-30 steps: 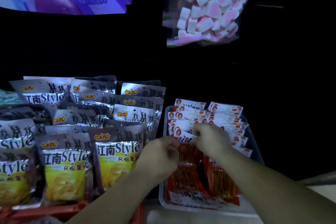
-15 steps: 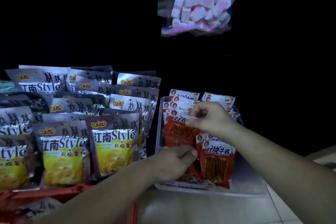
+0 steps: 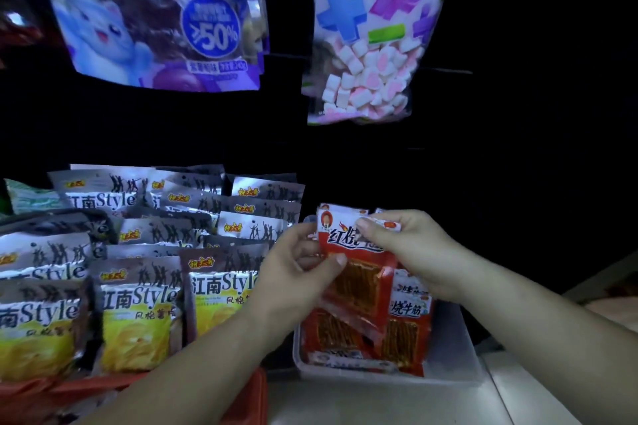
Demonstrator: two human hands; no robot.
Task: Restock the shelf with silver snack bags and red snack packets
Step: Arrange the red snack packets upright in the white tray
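Left hand (image 3: 303, 272) and right hand (image 3: 411, 252) pinch-grip one shiny red plastic snack packet (image 3: 359, 283) above the clear plastic tray (image 3: 459, 352); it might slip.

The shelf (image 3: 379, 404) has a pale, smooth surface, and only a bare strip of it shows at the front, low in the view. On its right part stands a clear plastic bin (image 3: 461, 369). Inside the bin lie red snack packets (image 3: 407, 335), overlapping one another. Just to the left of the bin, the silver snack bags (image 3: 138, 307) stand in several rows, one row behind the other, and the back rows show only their tops. In front of their lower edges runs the rim of a red-orange tray (image 3: 248, 393). At the far left, beside the back rows, a green bag (image 3: 31, 198) shows partly.
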